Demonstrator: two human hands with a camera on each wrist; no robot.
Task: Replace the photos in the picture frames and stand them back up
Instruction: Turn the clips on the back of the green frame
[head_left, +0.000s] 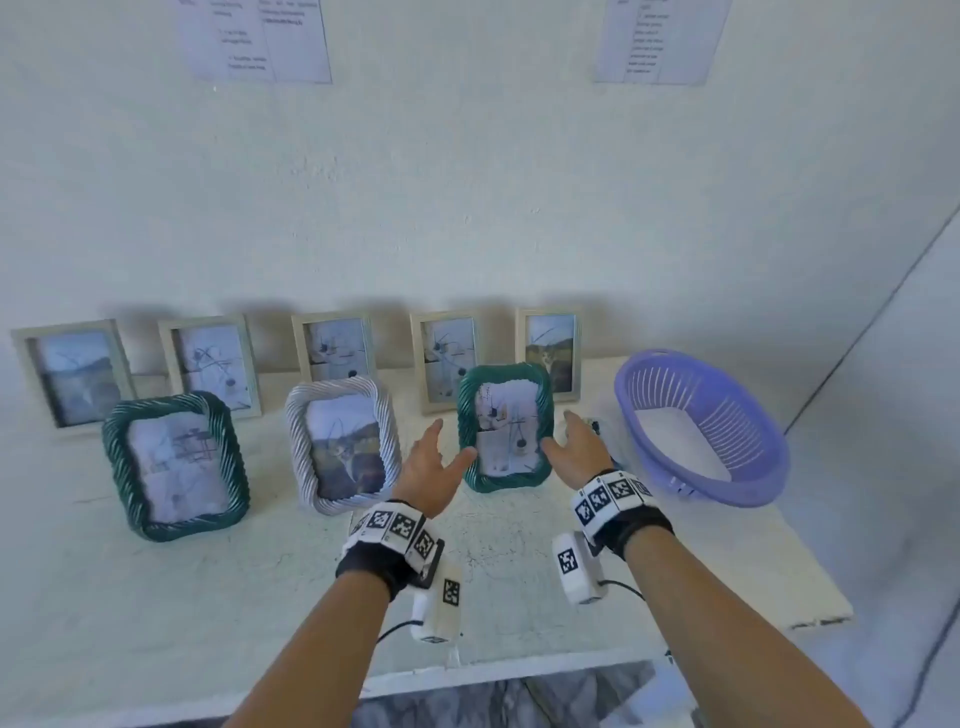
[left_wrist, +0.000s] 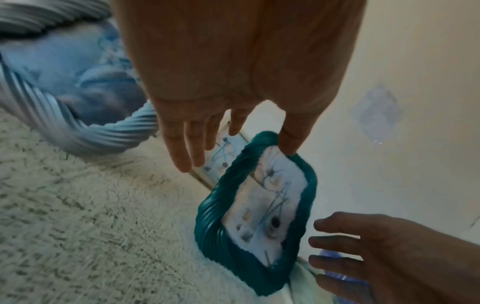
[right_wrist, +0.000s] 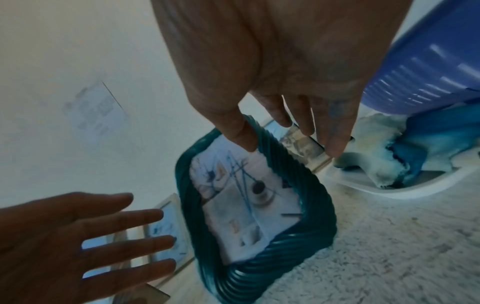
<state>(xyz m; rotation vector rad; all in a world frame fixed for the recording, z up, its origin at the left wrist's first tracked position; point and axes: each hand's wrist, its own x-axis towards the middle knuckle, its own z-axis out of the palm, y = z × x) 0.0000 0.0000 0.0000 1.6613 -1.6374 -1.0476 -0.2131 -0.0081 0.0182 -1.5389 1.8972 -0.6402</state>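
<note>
White plaster wall (head_left: 467, 182) backs a pale, rough-textured shelf (head_left: 208, 597) on which two rows of picture frames stand: five plain pale frames lean at the wall, and in front of them stand three rope-twist frames, a dark green one (head_left: 174, 465) at the left, a white one (head_left: 343, 441) in the middle, and a teal frame (head_left: 503, 427) at the right. A lilac plastic basket (head_left: 701, 431) sits tilted just beside that teal frame on its right, and a crumpled blue and white cloth (right_wrist: 405, 152) lies near the basket's foot. The teal frame stands upright on its short edge, long axis vertical, leaning back a little, a photo showing behind its glass. It lies straight ahead of both hands and between them. The left hand (head_left: 428, 467) is at the frame's left edge with fingers straight and spread; in the head view its thumb appears to touch the lower left rim, though the left wrist view puts the thumb tip (left_wrist: 291, 142) at the rim without showing firm contact. The right hand (head_left: 576, 447) mirrors it at the right edge, fingers loose and extended, its thumb (right_wrist: 241, 133) at or just off the twisted rim. Neither hand curls round the frame; both flank it with palms facing inward. Both sit about equally near, so neither has a clear advantage. My reading is that this frame is either being let go after standing or about to be taken up by its long sides, and the pictures do not settle which.
</note>
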